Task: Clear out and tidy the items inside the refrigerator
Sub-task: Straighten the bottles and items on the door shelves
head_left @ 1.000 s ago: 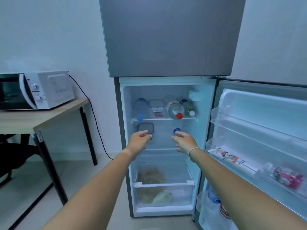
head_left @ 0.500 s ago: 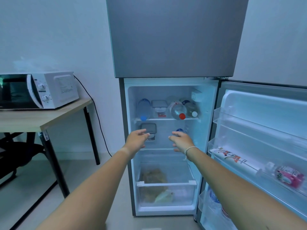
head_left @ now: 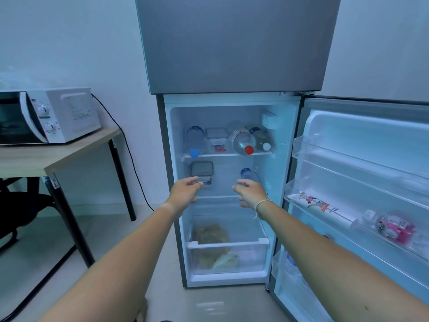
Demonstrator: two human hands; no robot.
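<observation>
The refrigerator (head_left: 232, 98) stands open in front of me. Its top shelf (head_left: 227, 155) holds a blue-capped bottle (head_left: 195, 141), a lidded container (head_left: 216, 137), a red-capped bottle (head_left: 243, 141) and a white-capped bottle (head_left: 262, 139), all lying down. On the middle shelf sit a grey-lidded container (head_left: 202, 169) at the left and a blue-capped bottle (head_left: 247, 174) at the right. My left hand (head_left: 184, 194) reaches toward the grey container, fingers loosely extended, just short of it. In front of the middle-shelf bottle my right hand (head_left: 251, 191) is spread and holds nothing.
The crisper drawer (head_left: 228, 246) holds brownish food and a pale bag. The open door (head_left: 362, 182) at the right carries a printed carton (head_left: 318, 205) and a pink-labelled bottle (head_left: 394, 228). A microwave (head_left: 48, 117) sits on a wooden table (head_left: 60, 152) at the left.
Both hands have stayed stretched out before the middle shelf, drifting slightly; the view has shifted a little to the left. Nothing was taken hold of.
</observation>
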